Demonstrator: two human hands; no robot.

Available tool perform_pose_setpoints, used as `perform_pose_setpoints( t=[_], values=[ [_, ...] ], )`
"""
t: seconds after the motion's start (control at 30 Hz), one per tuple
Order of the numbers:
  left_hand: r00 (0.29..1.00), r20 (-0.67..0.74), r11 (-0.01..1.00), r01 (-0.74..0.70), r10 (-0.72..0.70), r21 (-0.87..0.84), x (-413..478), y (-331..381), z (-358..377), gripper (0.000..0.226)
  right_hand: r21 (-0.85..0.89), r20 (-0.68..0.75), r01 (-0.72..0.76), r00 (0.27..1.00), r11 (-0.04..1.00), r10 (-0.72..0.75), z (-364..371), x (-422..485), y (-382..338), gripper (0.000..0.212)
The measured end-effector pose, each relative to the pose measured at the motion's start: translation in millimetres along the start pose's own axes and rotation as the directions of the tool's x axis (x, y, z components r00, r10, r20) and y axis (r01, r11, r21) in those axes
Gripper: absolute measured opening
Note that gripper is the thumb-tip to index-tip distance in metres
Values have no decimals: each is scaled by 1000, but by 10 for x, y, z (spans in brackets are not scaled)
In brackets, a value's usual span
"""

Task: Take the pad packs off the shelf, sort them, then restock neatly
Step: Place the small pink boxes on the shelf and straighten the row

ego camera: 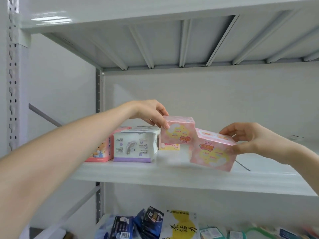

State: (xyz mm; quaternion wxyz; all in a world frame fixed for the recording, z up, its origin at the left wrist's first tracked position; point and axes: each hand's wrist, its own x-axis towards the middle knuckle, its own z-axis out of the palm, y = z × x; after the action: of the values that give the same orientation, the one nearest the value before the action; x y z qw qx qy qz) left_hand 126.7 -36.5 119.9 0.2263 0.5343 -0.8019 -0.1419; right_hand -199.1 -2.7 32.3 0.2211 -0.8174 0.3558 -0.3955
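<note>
My left hand (151, 112) pinches the top left corner of a pink pad pack (177, 131) held above the white shelf board (172, 175). My right hand (253, 140) grips a second, larger-looking pink pad pack (211, 150), tilted, just right of the first and touching it. On the shelf at the left stand a white and purple pad pack (134, 147) and a pink pack with a cartoon figure (101, 150). A small yellow and pink pack (168, 146) sits behind the lifted one, mostly hidden.
The upper shelf (155, 12) hangs overhead. Grey perforated uprights (98, 94) stand at the left. The lower shelf holds dark blue packs (138, 225), a white and yellow bag (181, 225) and teal packs (212, 232). The right part of the middle board lies bare.
</note>
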Motion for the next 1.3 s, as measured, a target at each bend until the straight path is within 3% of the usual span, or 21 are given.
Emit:
perform_pose_setpoints(
  t=[0.5,0.7,0.87,1.07,1.3],
  values=[
    [999,31,982,13,-19,189,924,-731,25,53,-45,106,11,994,999,-6,9,1158,594,48],
    [997,71,982,-11,-3,191,1070,-929,116,63,-19,144,-20,989,1000,23,132,1298,692,50],
    [993,116,972,-2,-26,235,1159,-975,142,47,-22,150,-65,986,998,67,234,1317,711,51],
    [986,158,923,-8,-58,385,1237,-891,188,55,-59,165,-146,974,988,154,384,1334,714,40],
    [971,234,920,-52,-44,389,1288,-893,93,44,39,157,-202,968,979,193,447,1316,716,69]
  ],
)
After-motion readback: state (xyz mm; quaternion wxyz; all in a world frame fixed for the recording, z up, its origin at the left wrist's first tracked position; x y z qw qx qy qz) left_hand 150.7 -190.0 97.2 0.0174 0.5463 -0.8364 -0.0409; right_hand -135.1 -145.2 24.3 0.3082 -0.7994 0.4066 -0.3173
